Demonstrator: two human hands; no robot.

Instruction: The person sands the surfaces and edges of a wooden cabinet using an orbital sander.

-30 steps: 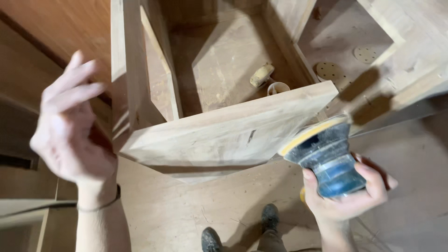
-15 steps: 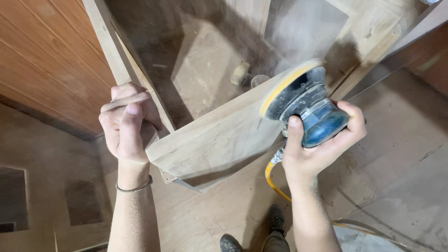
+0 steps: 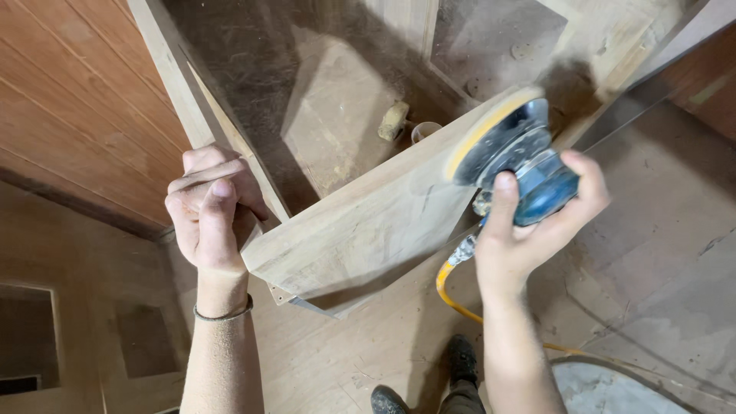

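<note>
My right hand (image 3: 529, 230) grips a blue round sander (image 3: 517, 157) with a yellow-edged disc. The disc presses against the right part of a pale wooden board (image 3: 360, 226) that forms the front face of a wooden frame. A yellow hose (image 3: 452, 280) hangs from the sander below my wrist. My left hand (image 3: 207, 203) is closed around the upright wooden post (image 3: 172, 69) at the frame's left corner, with a thin band on that wrist.
Inside the frame, on the dusty panel below, lie a small yellowish block (image 3: 394, 119) and a round cup-like thing (image 3: 424, 132). A reddish planked wall (image 3: 69, 115) stands to the left. My shoes (image 3: 460, 360) show on the wooden floor.
My left hand has gone from raised and open to closed on the frame's corner post. My right hand has brought the sander up onto the board's face.
</note>
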